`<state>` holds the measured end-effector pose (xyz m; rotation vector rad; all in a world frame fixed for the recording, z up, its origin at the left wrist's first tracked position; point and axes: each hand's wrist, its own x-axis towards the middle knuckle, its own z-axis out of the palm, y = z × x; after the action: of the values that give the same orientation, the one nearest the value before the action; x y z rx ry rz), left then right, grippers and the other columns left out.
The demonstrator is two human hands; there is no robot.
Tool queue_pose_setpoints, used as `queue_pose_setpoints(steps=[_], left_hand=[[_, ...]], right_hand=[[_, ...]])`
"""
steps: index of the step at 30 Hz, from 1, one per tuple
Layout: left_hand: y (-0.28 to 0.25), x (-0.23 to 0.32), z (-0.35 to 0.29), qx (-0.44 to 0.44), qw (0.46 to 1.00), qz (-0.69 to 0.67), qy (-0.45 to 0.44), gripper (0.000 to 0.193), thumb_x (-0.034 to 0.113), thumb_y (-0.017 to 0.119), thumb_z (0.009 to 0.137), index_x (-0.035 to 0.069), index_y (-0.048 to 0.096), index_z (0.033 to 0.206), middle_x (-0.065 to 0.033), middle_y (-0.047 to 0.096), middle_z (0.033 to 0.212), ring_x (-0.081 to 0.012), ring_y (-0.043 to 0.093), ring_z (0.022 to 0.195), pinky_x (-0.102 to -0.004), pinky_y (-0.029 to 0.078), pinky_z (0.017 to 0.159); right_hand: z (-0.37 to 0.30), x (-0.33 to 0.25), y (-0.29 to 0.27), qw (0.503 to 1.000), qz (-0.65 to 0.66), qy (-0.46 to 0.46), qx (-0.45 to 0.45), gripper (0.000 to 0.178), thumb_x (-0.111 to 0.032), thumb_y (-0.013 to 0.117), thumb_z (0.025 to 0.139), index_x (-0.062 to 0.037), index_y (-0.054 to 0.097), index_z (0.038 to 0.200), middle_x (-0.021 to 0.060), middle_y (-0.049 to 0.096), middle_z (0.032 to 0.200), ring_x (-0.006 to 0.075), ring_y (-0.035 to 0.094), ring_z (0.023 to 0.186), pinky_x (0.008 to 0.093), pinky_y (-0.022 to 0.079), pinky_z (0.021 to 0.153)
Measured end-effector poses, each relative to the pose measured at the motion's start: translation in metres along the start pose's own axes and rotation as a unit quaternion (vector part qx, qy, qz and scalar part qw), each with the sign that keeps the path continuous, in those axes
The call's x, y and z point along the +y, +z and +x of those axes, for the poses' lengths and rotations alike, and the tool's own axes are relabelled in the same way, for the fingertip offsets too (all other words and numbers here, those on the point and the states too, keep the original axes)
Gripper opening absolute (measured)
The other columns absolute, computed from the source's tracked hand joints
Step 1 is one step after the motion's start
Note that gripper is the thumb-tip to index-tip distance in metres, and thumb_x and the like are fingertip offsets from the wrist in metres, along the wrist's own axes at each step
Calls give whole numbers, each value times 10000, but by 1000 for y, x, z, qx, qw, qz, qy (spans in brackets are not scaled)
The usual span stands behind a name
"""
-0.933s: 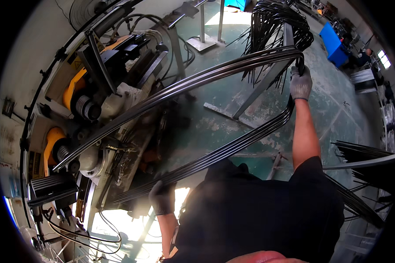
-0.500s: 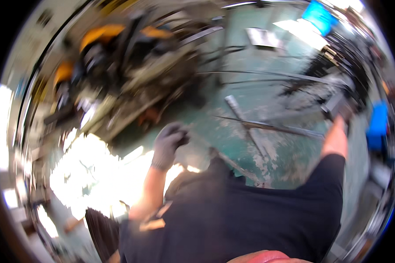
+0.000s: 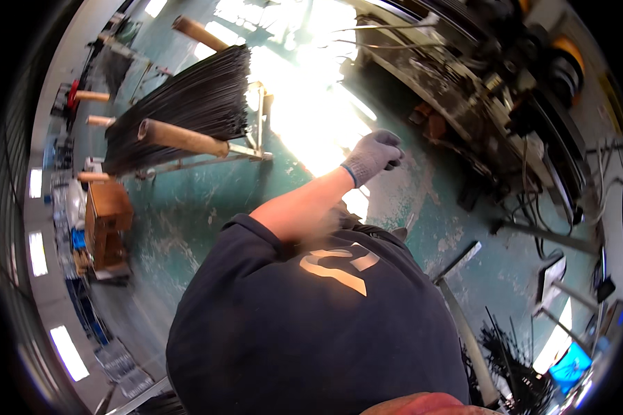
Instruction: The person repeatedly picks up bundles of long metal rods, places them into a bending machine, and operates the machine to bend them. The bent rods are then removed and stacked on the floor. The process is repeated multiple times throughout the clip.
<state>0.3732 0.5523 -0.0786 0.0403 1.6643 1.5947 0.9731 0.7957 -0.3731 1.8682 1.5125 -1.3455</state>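
Observation:
My left hand (image 3: 375,158), in a grey knit glove, hangs over the floor in front of my body. Its fingers are curled inward, and nothing shows in them. It touches no object; the nearest thing is the low frame of a machine (image 3: 457,86) to its right. My right hand is out of view. To the left of the gloved hand, a bundle of long thin black rods (image 3: 187,111) lies on a metal rack (image 3: 246,149) with brown cylindrical posts (image 3: 180,136).
A brown wooden cabinet (image 3: 107,225) stands at the left. Bar-like metal stands (image 3: 457,263) and more black rods (image 3: 512,363) are at the lower right, near a blue object (image 3: 570,364). Cables (image 3: 529,207) hang beside the machine. Bright sunlight falls on the green floor (image 3: 187,207).
My view has swung left: the machine moved from upper left to upper right, and the rod rack came into view. My right hand, earlier by a grey metal piece, has left the picture.

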Motion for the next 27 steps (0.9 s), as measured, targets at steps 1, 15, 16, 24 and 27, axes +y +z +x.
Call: queue_pose_setpoints(steps=[1, 15, 16, 24, 27], left_hand=[[-41, 1, 8, 28, 999, 12, 29, 330, 80, 684, 886, -19, 646, 1198, -104, 731, 983, -165, 715, 816, -298, 579, 723], [-619, 138, -126, 671, 626, 384, 105, 357, 263, 659, 877, 106, 691, 1196, -140, 745, 1128, -334, 710, 1067, -423, 537, 978], [-642, 133, -137, 678, 618, 393, 65, 369, 275, 653, 873, 111, 689, 1201, -146, 743, 1134, -346, 702, 1085, -434, 530, 989], [-677, 127, -122, 638, 656, 396, -76, 350, 346, 645, 877, 150, 726, 1156, -131, 744, 1136, -350, 697, 1079, -416, 534, 957], [-684, 123, -121, 667, 643, 374, -40, 280, 302, 672, 875, 121, 743, 1076, -139, 747, 1033, -334, 718, 983, -404, 554, 877]], right_hand=[[14, -45, 41, 996, -51, -67, -9, 518, -376, 561, 979, 7, 599, 1324, 237, 629, 1291, 360, 605, 1224, 470, 461, 1017], [-216, -613, 353, 849, -257, -457, 64, 517, -349, 698, 924, -24, 654, 1324, 172, 730, 1221, 291, 699, 1130, 359, 515, 999], [-224, -633, 381, 847, -252, -467, 23, 510, -344, 690, 927, -24, 654, 1322, 174, 724, 1232, 296, 696, 1134, 364, 513, 1002], [-324, -768, 635, 671, -388, -614, -149, 589, -315, 700, 877, -17, 597, 1375, 226, 665, 1322, 380, 616, 1260, 431, 469, 1081], [-342, -809, 738, 608, -381, -663, -214, 646, -328, 736, 861, -17, 569, 1401, 258, 625, 1363, 409, 592, 1275, 461, 466, 1080]])
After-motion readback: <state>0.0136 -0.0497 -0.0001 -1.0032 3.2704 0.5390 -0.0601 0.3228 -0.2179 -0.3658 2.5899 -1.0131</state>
